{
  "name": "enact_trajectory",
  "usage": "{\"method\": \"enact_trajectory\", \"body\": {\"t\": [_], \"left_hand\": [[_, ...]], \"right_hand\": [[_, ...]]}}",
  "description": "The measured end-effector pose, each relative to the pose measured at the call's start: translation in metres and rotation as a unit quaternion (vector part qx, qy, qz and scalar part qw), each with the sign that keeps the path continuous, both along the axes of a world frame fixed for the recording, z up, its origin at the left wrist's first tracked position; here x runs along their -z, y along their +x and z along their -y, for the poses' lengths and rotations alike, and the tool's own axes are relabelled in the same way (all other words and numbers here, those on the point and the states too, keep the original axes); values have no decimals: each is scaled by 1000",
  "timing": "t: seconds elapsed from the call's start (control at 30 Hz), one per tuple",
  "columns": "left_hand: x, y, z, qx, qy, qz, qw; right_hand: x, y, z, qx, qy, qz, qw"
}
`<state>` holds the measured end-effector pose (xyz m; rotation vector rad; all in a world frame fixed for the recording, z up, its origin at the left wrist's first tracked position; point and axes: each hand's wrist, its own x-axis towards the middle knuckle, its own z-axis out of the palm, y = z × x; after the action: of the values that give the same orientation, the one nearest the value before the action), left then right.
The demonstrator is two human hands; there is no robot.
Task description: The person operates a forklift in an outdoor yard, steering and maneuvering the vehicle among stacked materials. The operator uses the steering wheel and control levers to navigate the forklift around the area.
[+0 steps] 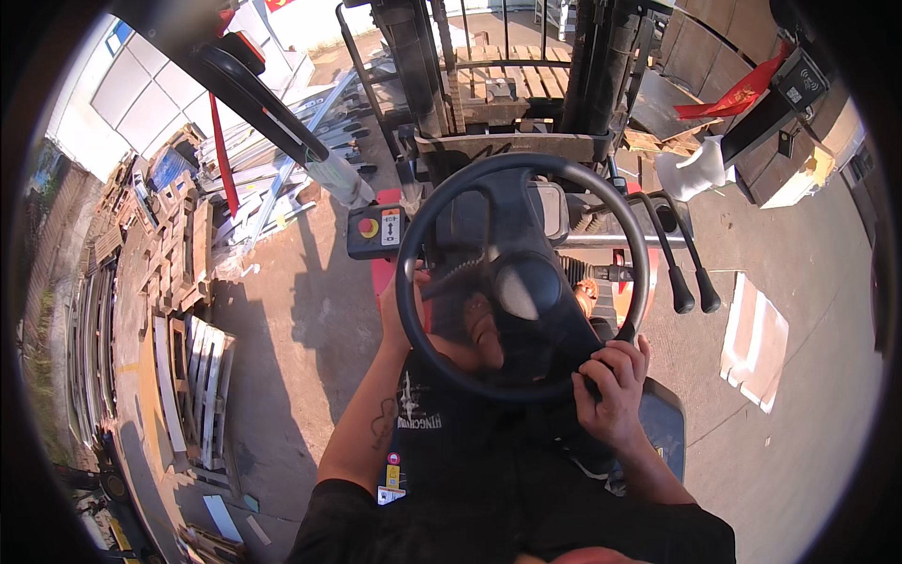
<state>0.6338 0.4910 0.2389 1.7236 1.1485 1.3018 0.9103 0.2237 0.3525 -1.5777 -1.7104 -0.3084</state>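
A black steering wheel [528,162] of a forklift is in front of me. My right hand [615,381] is closed around its lower right rim, with the fingers bent over the top. At the left of the wheel, my left hand [393,303] is curled around the rim from below; the rim partly hides it, and a few fingers show inside. A control box [374,231] with a red-and-yellow push button sits just beyond the left hand. Two black-knobbed levers [683,298] rise to the right of the wheel, apart from my right hand.
Beyond the wheel stand the dark mast [585,85] and a wooden pallet [531,80]. Stacked broken pallets [178,244] and metal lengths [268,202] lie on the left. A flat cardboard sheet [754,340] lies on the concrete at right, with large cartons [794,179] farther off.
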Motion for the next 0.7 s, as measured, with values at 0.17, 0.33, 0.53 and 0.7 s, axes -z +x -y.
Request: {"method": "enact_trajectory", "body": {"t": [0.17,0.33,0.53,0.7], "left_hand": [[-8,-5,40,0,-41,3,999],[-23,10,82,-10,-48,-146,988],[-20,46,58,20,38,-17,999],[14,131,71,5,-18,-48,999]], "right_hand": [[18,-125,-21,-259,-34,-30,965],[-109,-75,-146,-210,57,14,976],[-118,114,-118,-16,56,-2,998],[-29,219,-16,53,36,-46,997]]}}
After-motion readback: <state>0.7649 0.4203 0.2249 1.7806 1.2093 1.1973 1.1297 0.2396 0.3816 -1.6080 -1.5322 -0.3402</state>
